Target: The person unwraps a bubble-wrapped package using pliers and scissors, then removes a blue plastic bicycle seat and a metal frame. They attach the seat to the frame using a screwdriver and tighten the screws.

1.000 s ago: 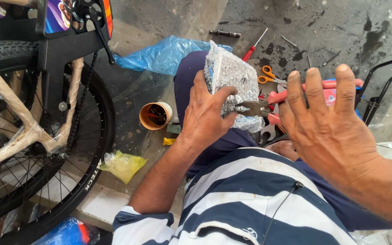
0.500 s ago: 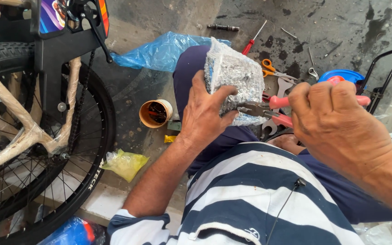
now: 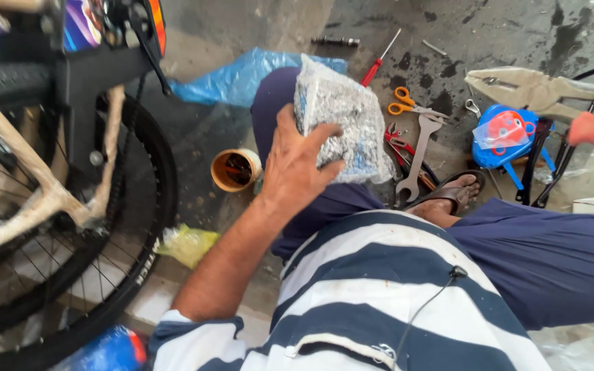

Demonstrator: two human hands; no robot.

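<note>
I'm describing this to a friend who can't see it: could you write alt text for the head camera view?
A seated person's left hand grips a clear plastic bag of small metal parts on their knee. Red-handled pliers reach in from the right edge, the hand holding them out of view. A bicycle wheel stands left; a screwdriver, scissors and a wrench lie on the stained floor.

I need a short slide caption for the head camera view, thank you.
Left hand steadies a clear bag of small metal parts on the knee; pliers nearby.
</note>
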